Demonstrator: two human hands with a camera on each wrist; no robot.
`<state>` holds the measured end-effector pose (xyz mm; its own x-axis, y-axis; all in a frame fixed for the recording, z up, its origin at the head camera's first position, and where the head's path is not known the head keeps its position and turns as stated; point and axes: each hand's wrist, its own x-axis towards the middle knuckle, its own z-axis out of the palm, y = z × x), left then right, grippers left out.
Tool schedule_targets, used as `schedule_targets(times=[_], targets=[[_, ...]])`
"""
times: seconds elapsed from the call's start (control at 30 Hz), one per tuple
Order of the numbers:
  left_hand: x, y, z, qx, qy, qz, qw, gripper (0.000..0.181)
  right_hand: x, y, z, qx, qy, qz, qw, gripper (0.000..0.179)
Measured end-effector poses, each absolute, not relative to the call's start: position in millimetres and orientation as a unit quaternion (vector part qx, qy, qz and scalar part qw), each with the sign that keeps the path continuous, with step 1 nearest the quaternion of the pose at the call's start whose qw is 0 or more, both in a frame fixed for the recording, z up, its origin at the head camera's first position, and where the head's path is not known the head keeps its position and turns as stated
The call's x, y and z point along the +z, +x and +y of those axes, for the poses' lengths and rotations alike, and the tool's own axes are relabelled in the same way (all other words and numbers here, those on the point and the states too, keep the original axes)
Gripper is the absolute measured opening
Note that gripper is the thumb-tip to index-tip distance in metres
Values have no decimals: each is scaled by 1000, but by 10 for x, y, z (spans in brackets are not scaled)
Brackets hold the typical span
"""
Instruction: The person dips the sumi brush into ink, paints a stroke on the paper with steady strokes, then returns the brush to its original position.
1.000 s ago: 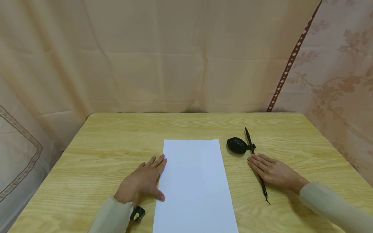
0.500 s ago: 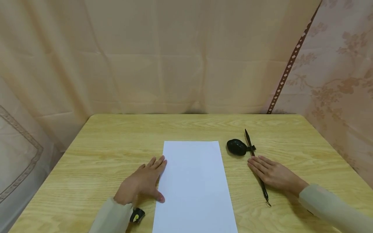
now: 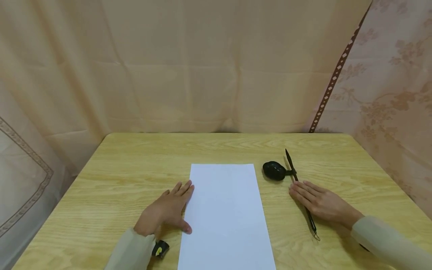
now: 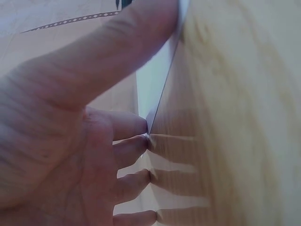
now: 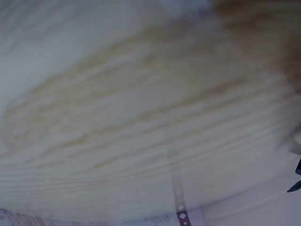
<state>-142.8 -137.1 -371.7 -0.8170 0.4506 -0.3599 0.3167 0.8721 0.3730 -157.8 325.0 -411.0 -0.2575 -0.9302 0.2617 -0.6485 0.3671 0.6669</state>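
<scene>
A white sheet of paper (image 3: 227, 217) lies lengthwise on the wooden table. My left hand (image 3: 165, 212) rests at its left edge, fingers spread and the thumb on the sheet. In the left wrist view, the fingertips (image 4: 134, 153) touch down along the paper's edge. To the right lies a dark writing brush (image 3: 311, 222), with a pointed tip away from me and a small loop at the near end. My right hand (image 3: 318, 200) lies across the brush's middle with straight fingers; its thumb is hidden. A glossy black oval object (image 3: 274, 171) with a short arm sits beside the brush.
The table (image 3: 111, 176) has a light wood grain and rounded far corners. Beige curtains (image 3: 202, 75) hang behind it, with a patterned cloth (image 3: 391, 93) at the right. A dark band with a yellow mark (image 3: 160, 248) shows at the left wrist.
My right hand and the brush have shifted slightly to the right, the brush's looped end most. The left hand stays at the paper's edge. The head view has tilted a little.
</scene>
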Motion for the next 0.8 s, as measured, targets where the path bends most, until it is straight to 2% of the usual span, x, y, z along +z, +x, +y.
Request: schedule_targets(times=[0.6, 0.8], targets=[[-3724, -1439, -1397, 150, 209, 940, 226, 120, -3700, -1504, 3135, -106, 512, -776, 352, 45], [-3718, -1418, -1401, 156, 210, 939, 225, 120, -3619, -1513, 3055, -16, 500, -773, 389, 40]])
